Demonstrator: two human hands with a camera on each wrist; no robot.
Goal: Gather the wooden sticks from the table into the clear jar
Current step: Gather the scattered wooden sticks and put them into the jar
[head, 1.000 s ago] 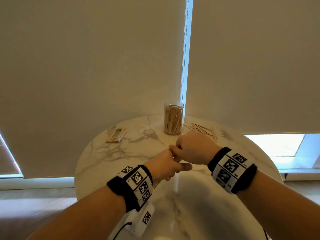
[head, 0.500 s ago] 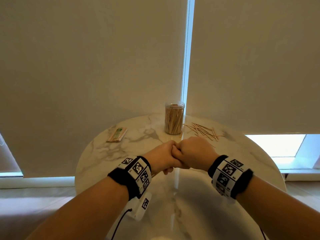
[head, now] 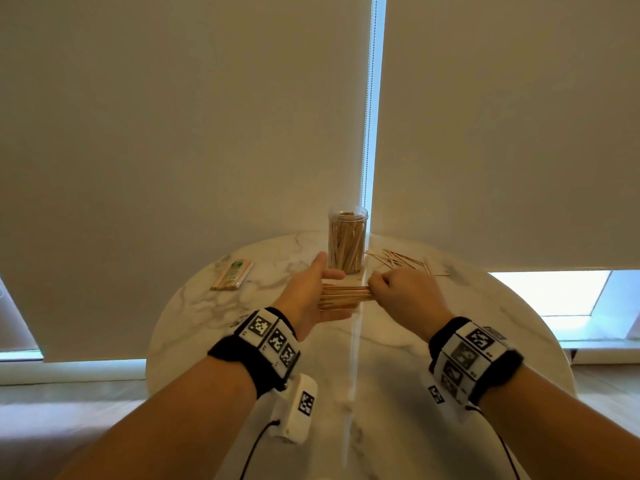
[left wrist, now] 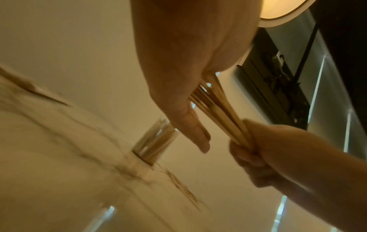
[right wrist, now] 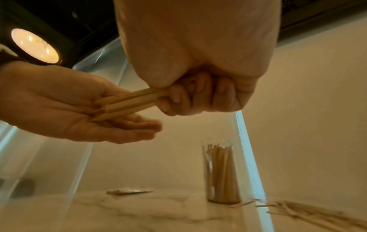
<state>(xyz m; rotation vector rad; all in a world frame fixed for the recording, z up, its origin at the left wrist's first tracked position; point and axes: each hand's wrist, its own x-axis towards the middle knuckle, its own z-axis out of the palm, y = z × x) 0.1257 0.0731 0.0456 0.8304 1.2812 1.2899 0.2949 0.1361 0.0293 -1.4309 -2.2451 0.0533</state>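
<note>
My left hand has spread flat against the sticks my right hand grips, squaring them for the jar.

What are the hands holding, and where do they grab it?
The right hand grips a bundle of wooden sticks at one end; the other end rests against the open left hand.

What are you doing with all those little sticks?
Tidying them into the jar. The right hand has a grip on a bundle of sticks and butts its ends against the open left hand, likely to even them up. The jar is already quite full. More loose sticks lie on the table right of the jar.
</note>
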